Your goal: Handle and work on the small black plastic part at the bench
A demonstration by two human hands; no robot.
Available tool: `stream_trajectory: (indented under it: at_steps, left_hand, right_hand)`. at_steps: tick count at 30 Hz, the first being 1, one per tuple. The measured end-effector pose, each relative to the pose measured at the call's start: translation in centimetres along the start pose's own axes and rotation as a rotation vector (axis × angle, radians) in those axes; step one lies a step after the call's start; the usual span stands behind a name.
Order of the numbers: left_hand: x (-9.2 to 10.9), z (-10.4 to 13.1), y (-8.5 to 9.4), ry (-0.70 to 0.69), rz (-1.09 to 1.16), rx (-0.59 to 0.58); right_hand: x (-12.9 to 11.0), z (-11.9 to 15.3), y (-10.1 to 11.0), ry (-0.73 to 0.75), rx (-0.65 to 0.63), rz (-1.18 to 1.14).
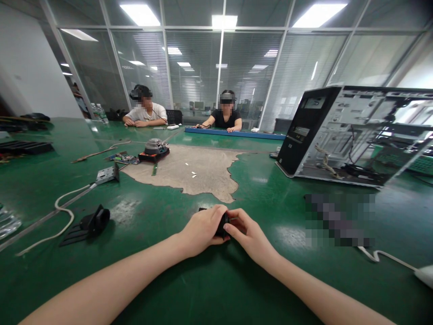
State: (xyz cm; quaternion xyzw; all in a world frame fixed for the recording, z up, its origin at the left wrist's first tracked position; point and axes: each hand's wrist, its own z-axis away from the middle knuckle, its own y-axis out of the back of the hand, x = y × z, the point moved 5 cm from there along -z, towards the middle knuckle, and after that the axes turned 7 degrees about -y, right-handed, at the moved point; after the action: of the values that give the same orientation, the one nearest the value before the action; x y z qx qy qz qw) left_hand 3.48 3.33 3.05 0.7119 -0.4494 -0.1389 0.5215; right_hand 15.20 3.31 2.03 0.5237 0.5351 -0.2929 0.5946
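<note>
A small black part (222, 225) is held between my two hands just above the green table (189, 289), mostly covered by fingers. My left hand (203, 229) wraps around it from the left, its back toward me. From the right, the thumb and fingertips of my right hand (248, 234) pinch its edge. What kind of part it is cannot be made out. Left of my hands lies a black plastic piece (91, 223) with a round, funnel-like end and a slatted base.
An opened computer case (294, 135) stands at the right. Beyond my hands is a worn bare patch (199, 167), with a round cooler (156, 146) at its left edge. A metal bracket (107, 174) and white cable (61, 203) lie left. Two people sit across the table.
</note>
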Motion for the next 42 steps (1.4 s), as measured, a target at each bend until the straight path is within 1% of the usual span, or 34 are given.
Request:
stream_trajectory:
  at_steps: [3, 6, 8, 11, 13, 15, 17, 20, 23, 25, 27, 31, 33, 36, 38, 40, 42]
  left_hand:
    - [0.0, 0.0, 0.0, 0.004, -0.003, -0.005]
    - [0.0, 0.0, 0.0, 0.007, 0.004, 0.005]
    - [-0.1, 0.0, 0.0, 0.011, 0.012, 0.012]
    - [-0.2, 0.0, -0.1, 0.021, 0.019, 0.009]
    - [-0.2, 0.0, -0.1, 0.024, 0.018, 0.003]
    - [-0.1, 0.0, 0.0, 0.019, 0.008, -0.001]
    - [0.0, 0.0, 0.0, 0.008, -0.005, -0.007]
    - [0.1, 0.1, 0.0, -0.004, -0.014, -0.009]
    - [0.0, 0.1, 0.0, -0.012, -0.006, 0.005]
    - [-0.1, 0.1, -0.1, -0.012, -0.007, 0.01]
    - [-0.1, 0.1, -0.1, -0.011, -0.011, 0.007]
    - [-0.1, 0.1, 0.0, -0.009, -0.027, -0.002]
    - [0.0, 0.0, 0.0, -0.008, -0.032, -0.013]
    - [-0.1, 0.0, -0.1, -0.002, -0.028, -0.02]
    - [-0.1, 0.0, -0.1, 0.0, -0.019, -0.011]
    - [-0.2, 0.0, -0.2, 0.0, -0.006, -0.001]
    - [-0.2, 0.0, -0.2, 0.002, 0.0, 0.004]
  right_hand:
    - [-0.6, 0.4, 0.0, 0.093, 0.014, 0.084]
    - [-0.9, 0.5, 0.0, 0.152, 0.047, 0.074]
    - [-0.7, 0.3, 0.0, 0.126, 0.048, 0.029]
    - [-0.1, -0.1, 0.0, 0.045, 0.041, -0.026]
    - [0.2, -0.2, 0.0, -0.005, 0.018, -0.042]
    - [0.2, 0.0, -0.1, -0.021, -0.014, -0.029]
    - [-0.2, 0.2, -0.2, 0.01, -0.024, 0.01]
    - [-0.9, 0.5, -0.1, 0.103, 0.018, 0.058]
    - [-1.1, 0.4, 0.0, 0.145, 0.06, 0.056]
    - [-1.0, 0.2, 0.1, 0.139, 0.075, 0.036]
    - [-0.7, 0.0, 0.1, 0.103, 0.071, 0.008]
    - [-0.1, 0.0, -0.2, 0.0, -0.004, -0.019]
    - [-0.3, 0.2, -0.2, 0.027, -0.011, 0.017]
    - [-0.9, 0.5, -0.1, 0.141, 0.036, 0.076]
    - [-1.1, 0.5, 0.0, 0.182, 0.062, 0.073]
    - [-1.1, 0.3, 0.1, 0.182, 0.078, 0.052]
    - [-0.9, 0.1, 0.2, 0.15, 0.084, 0.024]
